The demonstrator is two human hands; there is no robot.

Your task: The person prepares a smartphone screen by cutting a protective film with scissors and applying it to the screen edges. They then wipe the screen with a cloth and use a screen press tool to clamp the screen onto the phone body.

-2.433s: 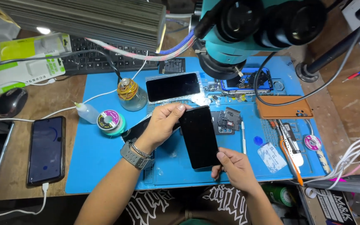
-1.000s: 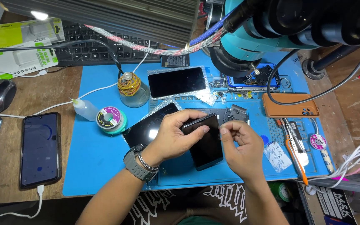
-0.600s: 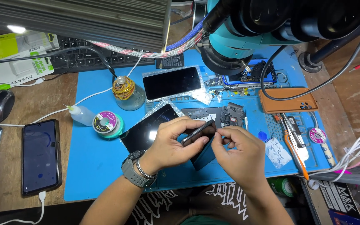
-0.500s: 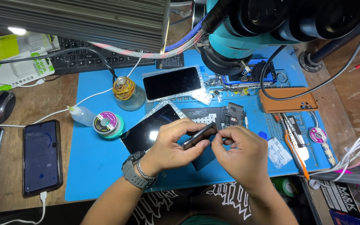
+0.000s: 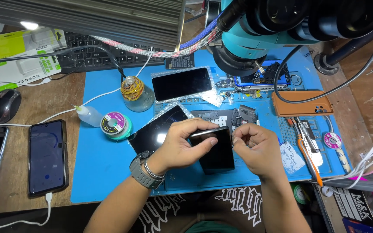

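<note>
I see my left hand (image 5: 182, 146) with its grip closed around the top end of a black phone (image 5: 214, 151), thumb along its upper edge, holding it tilted just above the blue mat (image 5: 96, 159) on the table. My right hand (image 5: 255, 149) has its grip narrow, fingertips pinched at the phone's upper right corner. Another dark screen (image 5: 158, 131) lies just beside my left hand, and a brown phone case (image 5: 301, 103) sits well apart to the right

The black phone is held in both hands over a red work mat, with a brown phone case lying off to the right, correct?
Not quite: in the head view the work mat is blue, not red. Both the left hand and right hand hold the black phone, and the brown phone case lies to the right.
</note>
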